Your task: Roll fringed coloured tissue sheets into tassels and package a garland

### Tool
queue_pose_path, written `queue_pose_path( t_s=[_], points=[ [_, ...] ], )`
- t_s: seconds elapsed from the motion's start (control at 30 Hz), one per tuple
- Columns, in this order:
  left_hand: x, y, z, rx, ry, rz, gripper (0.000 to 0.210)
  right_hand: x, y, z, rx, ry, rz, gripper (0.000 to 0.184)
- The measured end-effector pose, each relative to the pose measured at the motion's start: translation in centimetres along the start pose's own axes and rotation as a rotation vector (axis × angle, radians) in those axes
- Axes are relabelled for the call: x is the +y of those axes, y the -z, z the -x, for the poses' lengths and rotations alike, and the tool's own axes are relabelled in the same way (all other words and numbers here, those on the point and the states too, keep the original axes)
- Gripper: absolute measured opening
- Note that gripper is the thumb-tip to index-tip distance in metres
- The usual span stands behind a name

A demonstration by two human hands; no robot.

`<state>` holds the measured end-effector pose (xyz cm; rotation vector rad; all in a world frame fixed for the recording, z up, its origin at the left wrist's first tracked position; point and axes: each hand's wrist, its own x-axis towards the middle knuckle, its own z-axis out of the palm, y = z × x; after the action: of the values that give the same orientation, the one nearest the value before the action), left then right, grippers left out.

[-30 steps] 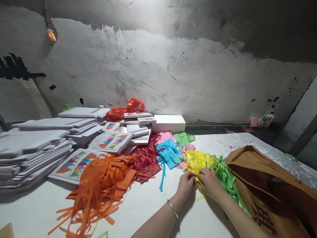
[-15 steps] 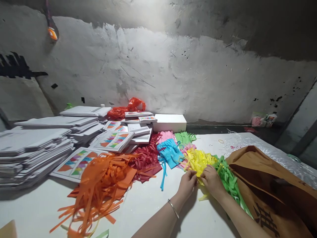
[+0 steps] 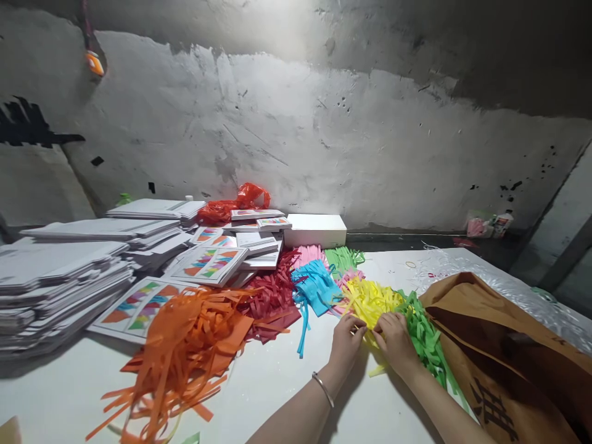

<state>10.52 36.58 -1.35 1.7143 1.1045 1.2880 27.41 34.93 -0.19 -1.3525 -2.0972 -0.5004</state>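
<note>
Yellow fringed paper (image 3: pixel 372 298) lies in a heap on the white table, and both of my hands are at its near edge. My left hand (image 3: pixel 348 336), with a metal bangle on the wrist, has its thumb and fingers pinched at the paper's lower left. Beside it my right hand (image 3: pixel 394 338) closes its fingers on the paper's near right part. A blue fringed bundle (image 3: pixel 317 287) lies left of the yellow heap. Green fringed paper (image 3: pixel 425 336) sits right against my right hand. What exactly each fingertip pinches is partly hidden.
Orange fringed paper (image 3: pixel 185 345) and dark red fringed paper (image 3: pixel 272 299) spread to the left. Stacks of white flat packs (image 3: pixel 60 290) stand far left. A white box (image 3: pixel 315 230) is against the wall. A brown bag (image 3: pixel 499 357) lies open on the right.
The view has shifted slightly. My left hand's fingers have lifted a little, with a gap between thumb and fingers; my right hand stays on the yellow paper.
</note>
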Motion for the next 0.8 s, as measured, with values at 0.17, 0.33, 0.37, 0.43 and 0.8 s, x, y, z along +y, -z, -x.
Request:
queue_pose_path(
  t_s=[0.17, 0.33, 0.37, 0.43, 0.8],
  points=[
    [0.4, 0.3, -0.1, -0.072, -0.062, -0.056, 0.022, -0.3, 0.5, 0.1, 0.007, -0.012, 0.013, 0.018],
    [-0.4, 0.3, -0.5, -0.117, -0.032, -0.076, 0.021, -0.8, 0.9, 0.4, 0.012, -0.003, 0.015, 0.018],
    [-0.6, 0.3, -0.5, -0.125, -0.024, -0.081, 0.021, -0.9, 0.9, 0.4, 0.015, 0.001, 0.015, 0.019],
    [-0.8, 0.3, -0.7, -0.140, -0.014, -0.091, 0.022, -1.2, 1.0, 0.5, 0.022, 0.010, 0.014, 0.019],
    [0.4, 0.6, -0.3, -0.168, -0.102, -0.241, 0.020, -1.6, 1.4, 0.6, 0.016, -0.015, 0.032, 0.019]
  ],
)
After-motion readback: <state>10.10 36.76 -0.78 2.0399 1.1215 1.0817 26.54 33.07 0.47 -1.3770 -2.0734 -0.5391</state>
